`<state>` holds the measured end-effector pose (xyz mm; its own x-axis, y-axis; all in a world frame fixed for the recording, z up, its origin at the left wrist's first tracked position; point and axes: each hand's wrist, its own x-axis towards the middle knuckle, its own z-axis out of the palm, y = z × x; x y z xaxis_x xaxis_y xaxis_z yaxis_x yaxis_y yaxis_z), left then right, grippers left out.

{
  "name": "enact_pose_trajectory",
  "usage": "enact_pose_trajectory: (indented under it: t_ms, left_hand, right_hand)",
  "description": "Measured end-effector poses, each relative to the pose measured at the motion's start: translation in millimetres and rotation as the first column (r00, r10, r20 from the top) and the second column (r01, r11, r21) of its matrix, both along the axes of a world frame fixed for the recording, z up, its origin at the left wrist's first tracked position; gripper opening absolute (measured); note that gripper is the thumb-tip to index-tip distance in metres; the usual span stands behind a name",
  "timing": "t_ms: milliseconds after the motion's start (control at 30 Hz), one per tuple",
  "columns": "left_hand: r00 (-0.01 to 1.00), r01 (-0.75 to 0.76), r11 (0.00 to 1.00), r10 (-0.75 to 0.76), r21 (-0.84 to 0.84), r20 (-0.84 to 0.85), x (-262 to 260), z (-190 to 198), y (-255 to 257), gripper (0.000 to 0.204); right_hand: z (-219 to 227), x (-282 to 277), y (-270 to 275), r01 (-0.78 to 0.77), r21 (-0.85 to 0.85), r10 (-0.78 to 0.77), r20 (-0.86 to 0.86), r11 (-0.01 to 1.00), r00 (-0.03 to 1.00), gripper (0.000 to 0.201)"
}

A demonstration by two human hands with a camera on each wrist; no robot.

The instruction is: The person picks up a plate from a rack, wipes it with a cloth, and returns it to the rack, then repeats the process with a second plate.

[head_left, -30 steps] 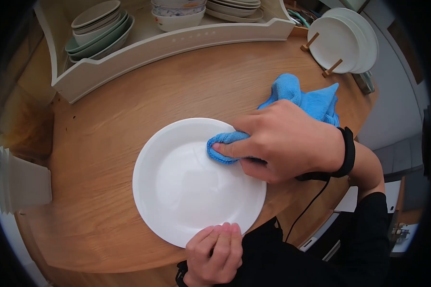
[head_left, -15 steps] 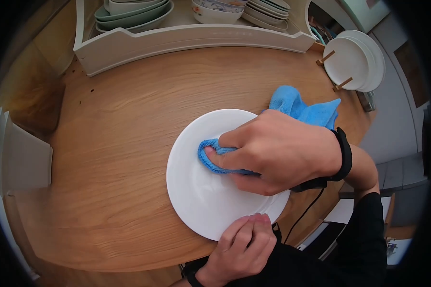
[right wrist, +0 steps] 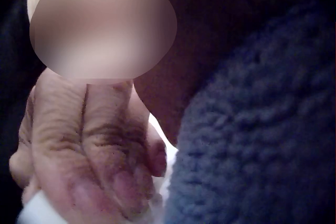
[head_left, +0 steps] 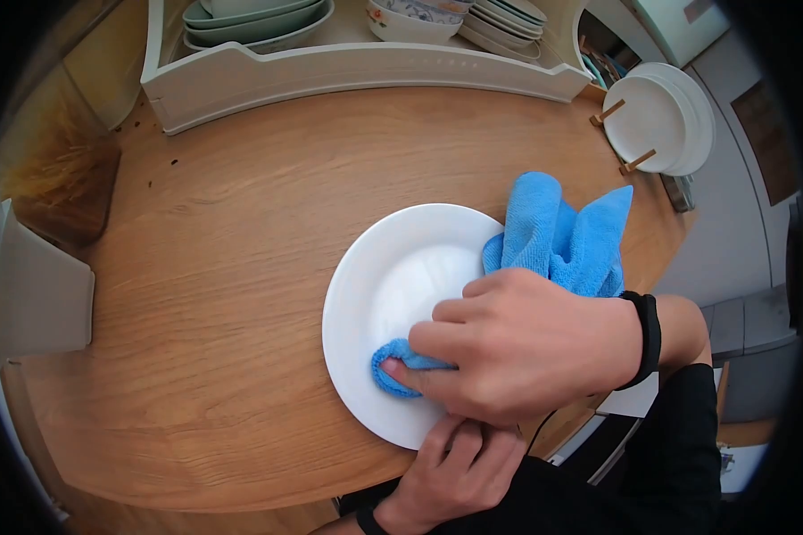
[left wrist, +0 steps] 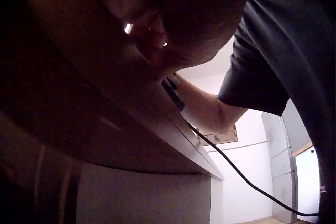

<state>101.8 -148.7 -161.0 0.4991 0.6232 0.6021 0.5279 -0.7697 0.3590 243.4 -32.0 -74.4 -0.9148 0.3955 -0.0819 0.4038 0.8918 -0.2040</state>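
A white plate (head_left: 393, 267) lies near the front edge of the wooden table. My right hand (head_left: 509, 343) grips a bunched part of a blue cloth (head_left: 535, 227), with the thumb on it, against the plate's near half. The rest of that cloth spreads past the hand over the plate's far right rim. At the near rim my left hand (head_left: 459, 468) holds the plate, its fingertips partly hidden under the right hand. Close up in the right wrist view are the left hand's fingers (right wrist: 84, 145) over the white rim, beside the cloth's blue weave (right wrist: 262, 129).
A cream shelf (head_left: 366, 76) with stacked bowls and plates stands at the back. More white plates (head_left: 651, 125) lean in a wooden rack at the right. White containers (head_left: 40, 285) and a clear bin (head_left: 58, 169) line the left. A black cable (left wrist: 247, 176) hangs below the table.
My right hand has drawn the cloth across the plate from its far right part toward the near rim, close to my left hand. The head view has shifted, and the left hand still holds the rim.
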Motion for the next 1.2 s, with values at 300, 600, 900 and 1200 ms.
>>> enact_pose_trajectory:
  t_ms: [300,600,900,1200]
  left_hand:
    - [0.996,-0.084,0.994,0.085,0.067,-0.011,7.4,-2.6,-2.7,0.018]
    - [0.996,-0.091,0.991,0.091,0.099,0.008,8.6,-7.1,-1.1,0.023]
    - [0.992,-0.124,0.987,0.126,0.100,-0.011,10.1,-7.1,-1.4,0.020]
    - [0.993,-0.118,0.992,0.117,0.051,0.008,12.1,-3.6,-2.2,0.029]
  right_hand:
    - [-7.8,2.9,23.4,0.235,0.315,-0.245,-0.007,0.920,0.969,0.030]
    - [-3.3,10.5,26.0,0.186,0.074,-0.188,0.020,0.980,0.982,0.042]
    - [-7.1,12.3,32.3,0.158,0.088,-0.156,-0.021,0.984,0.987,0.034]
    - [-0.9,19.1,43.9,0.195,-0.082,-0.199,-0.038,0.977,0.979,0.015]
